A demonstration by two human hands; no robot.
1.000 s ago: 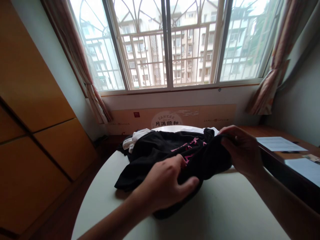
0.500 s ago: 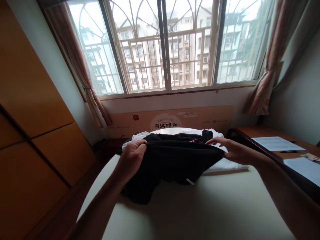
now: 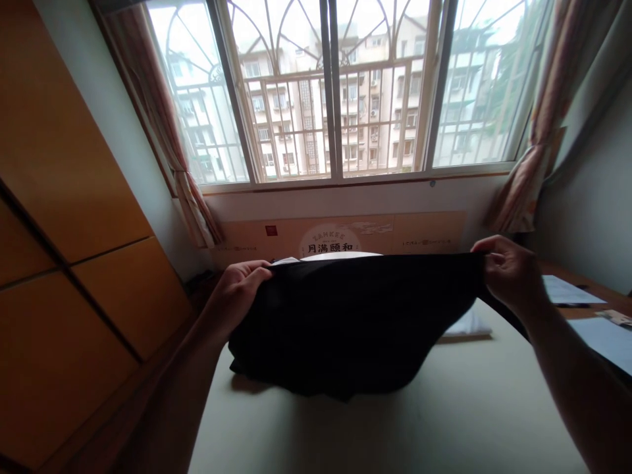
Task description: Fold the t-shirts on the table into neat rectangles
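A black garment (image 3: 345, 322) is stretched between my two hands above a pale round-edged table (image 3: 444, 408); its exact kind does not show. My left hand (image 3: 244, 283) pinches its upper left corner, fingers closed on the cloth. At the upper right corner, my right hand (image 3: 511, 270) is closed in a grip on the same edge. The top edge runs nearly straight from hand to hand, and the lower part hangs down close to the tabletop. Behind it, a folded white cloth (image 3: 469, 324) shows partly on the right, and a bit of white fabric (image 3: 285, 261) peeks out near my left hand.
A brown side desk (image 3: 582, 296) with papers (image 3: 573, 289) stands at the right. Wooden cabinets (image 3: 113, 289) line the left. Beyond the table, a printed cardboard panel (image 3: 424, 240) leans below the barred window (image 3: 336, 99).
Both hands have lifted the black garment and pulled it wider, my right hand moving right and up and closing on the corner. The cloth now hides most of the white items behind.
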